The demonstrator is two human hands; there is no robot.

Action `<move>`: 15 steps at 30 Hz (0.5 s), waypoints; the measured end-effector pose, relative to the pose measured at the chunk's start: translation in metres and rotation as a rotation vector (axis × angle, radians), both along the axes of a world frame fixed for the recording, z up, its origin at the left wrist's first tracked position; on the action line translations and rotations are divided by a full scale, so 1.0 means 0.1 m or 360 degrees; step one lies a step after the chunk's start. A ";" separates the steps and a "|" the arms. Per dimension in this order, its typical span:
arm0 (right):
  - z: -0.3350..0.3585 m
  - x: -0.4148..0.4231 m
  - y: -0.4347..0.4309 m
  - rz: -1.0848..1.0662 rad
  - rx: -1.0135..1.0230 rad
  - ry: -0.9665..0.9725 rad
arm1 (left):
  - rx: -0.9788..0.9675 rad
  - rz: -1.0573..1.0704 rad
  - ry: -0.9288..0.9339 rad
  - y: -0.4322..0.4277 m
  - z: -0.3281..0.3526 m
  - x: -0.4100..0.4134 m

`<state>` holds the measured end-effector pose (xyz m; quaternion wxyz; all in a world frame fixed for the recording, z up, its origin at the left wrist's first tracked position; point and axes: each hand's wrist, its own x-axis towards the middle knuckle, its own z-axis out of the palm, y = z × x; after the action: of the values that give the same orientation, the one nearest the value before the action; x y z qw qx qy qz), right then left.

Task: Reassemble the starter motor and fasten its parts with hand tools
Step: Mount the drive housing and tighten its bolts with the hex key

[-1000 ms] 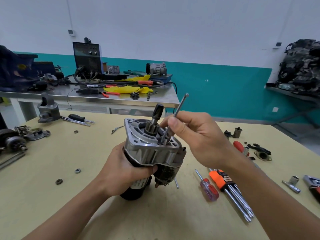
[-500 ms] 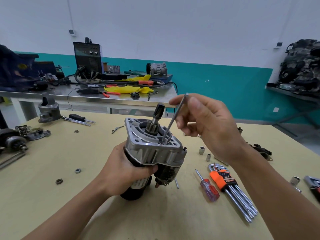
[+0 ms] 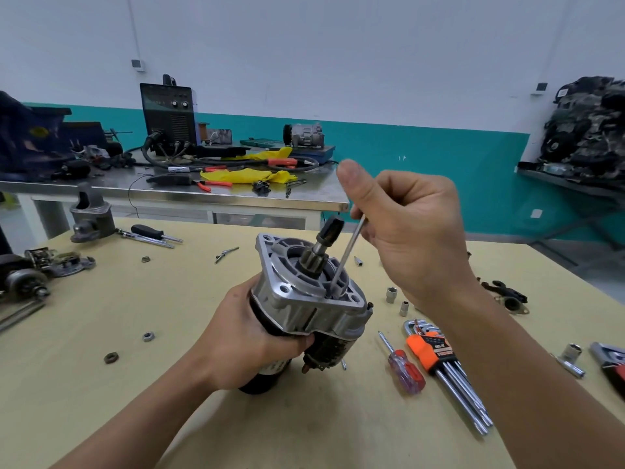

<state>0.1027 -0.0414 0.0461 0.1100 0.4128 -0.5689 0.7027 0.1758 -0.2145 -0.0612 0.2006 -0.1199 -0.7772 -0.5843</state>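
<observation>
Pale-yellow table (image 3: 101, 401), matt and smooth. Clock face is centred on the motor, with 12 pointing away from the person.

Left hand (image 3: 250, 336): enters from 7 o'clock. Fingers and thumb are wrapped tight round the black cylindrical body of the starter motor (image 3: 304, 299), holding it tilted with the nose up. Cannot tell whether its base touches the table. The nose housing is cast aluminium, dull silver, with a squarish flange and bolt holes at the corners. A dark toothed pinion on its shaft stands out of the round central bore.

Right hand (image 3: 412, 238): enters from 4 o'clock. Fingers are curled closed on the upper end of a thin steel rod (image 3: 346, 255), thumb raised straight. The rod is bright, straight and leaning. Its lower tip sits in a hole in the housing face, just at 3 o'clock of the pinion. Tip shape is hidden.

At 4 o'clock on the table lies a screwdriver (image 3: 404, 368) with a translucent red-and-purple handle. Beside it an orange plastic holder (image 3: 429, 350) clips a row of long chromed hex keys (image 3: 466, 394). Two small steel sockets (image 3: 391, 294) stand upright at 3 o'clock. Two hex nuts (image 3: 148, 336) lie apart at 8 o'clock.

At 10 o'clock, farther off, lies a black-handled screwdriver (image 3: 148, 230). Beyond it, at 11 to 12 o'clock, a stainless bench (image 3: 236, 199) carries a black box unit (image 3: 168, 116) with knobs, cables and a crumpled yellow cloth (image 3: 250, 174).
</observation>
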 end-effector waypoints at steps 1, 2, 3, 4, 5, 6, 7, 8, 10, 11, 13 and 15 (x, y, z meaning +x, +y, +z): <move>-0.01 -0.01 0.01 -0.0087 0.0015 -0.0001 | -0.0008 -0.0010 0.0002 0.01 0.00 0.00; -0.01 -0.02 0.02 -0.0163 0.0045 -0.0026 | -0.0019 -0.0013 0.0004 0.02 0.01 0.00; 0.00 -0.03 0.04 -0.0207 0.0090 -0.0087 | -0.0028 -0.0011 0.0005 0.02 0.02 0.00; 0.01 -0.04 0.07 -0.0200 0.0151 -0.0191 | -0.0033 -0.0002 0.0004 0.02 0.02 0.00; 0.04 -0.06 0.10 -0.0139 0.0216 -0.0322 | -0.0037 0.0016 0.0004 0.02 0.02 0.00; 0.07 -0.08 0.14 -0.0037 0.0278 -0.0453 | -0.0041 0.0039 0.0007 0.02 0.02 0.00; 0.10 -0.09 0.17 0.0095 0.0330 -0.0573 | -0.0044 0.0058 0.0009 0.02 0.02 0.01; 0.13 -0.11 0.21 0.0245 0.0361 -0.0689 | -0.0039 0.0065 0.0007 0.02 0.02 0.01; 0.16 -0.12 0.25 0.0534 0.0349 -0.0916 | -0.0023 0.0058 -0.0008 0.02 0.03 0.01; 0.16 -0.13 0.26 0.0668 0.0301 -0.1026 | -0.0021 0.0052 -0.0013 0.02 0.03 0.01; 0.12 -0.12 0.25 0.0953 0.0103 -0.1245 | -0.0016 0.0051 -0.0016 0.02 0.03 0.01; 0.03 -0.11 0.19 0.1143 -0.0173 -0.1347 | 0.0018 0.0075 -0.0018 0.01 0.03 0.01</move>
<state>0.0917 -0.0225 0.0493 -0.3534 0.2563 -0.3500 0.8288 0.1771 -0.2136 -0.0585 0.2105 -0.0971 -0.7777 -0.5844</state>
